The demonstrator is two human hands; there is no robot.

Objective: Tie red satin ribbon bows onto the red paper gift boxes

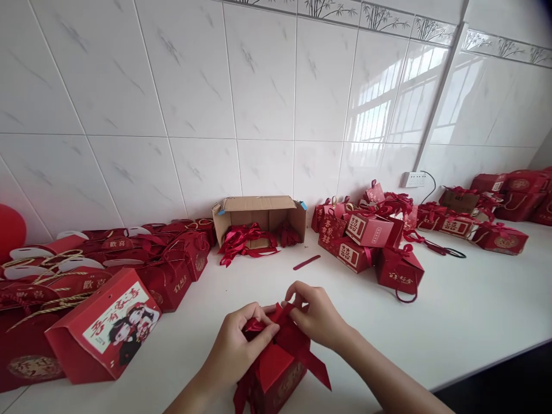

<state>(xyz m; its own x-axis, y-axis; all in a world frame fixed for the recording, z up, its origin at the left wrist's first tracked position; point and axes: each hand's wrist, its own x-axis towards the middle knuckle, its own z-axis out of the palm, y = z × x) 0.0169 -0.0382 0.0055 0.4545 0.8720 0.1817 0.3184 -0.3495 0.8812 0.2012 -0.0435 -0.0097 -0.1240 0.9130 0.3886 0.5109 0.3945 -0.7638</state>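
**Red gift box at the near edge, ribbon pinched in both hands**

Closest to the camera, the red gift box stands on the white surface, a little tilted. A red ribbon is draped over its top and hangs down its right side. The left hand has its fingers closed on the ribbon at the top of the box. The right hand pinches the ribbon just beside it, and the two hands almost touch.

To the left lies an illustrated box on its side, in front of a stack of flat red boxes. Farther back, an open cardboard carton spills loose ribbons. A pile of finished boxes sits to the right of the carton, and one ribbon strip lies between them.
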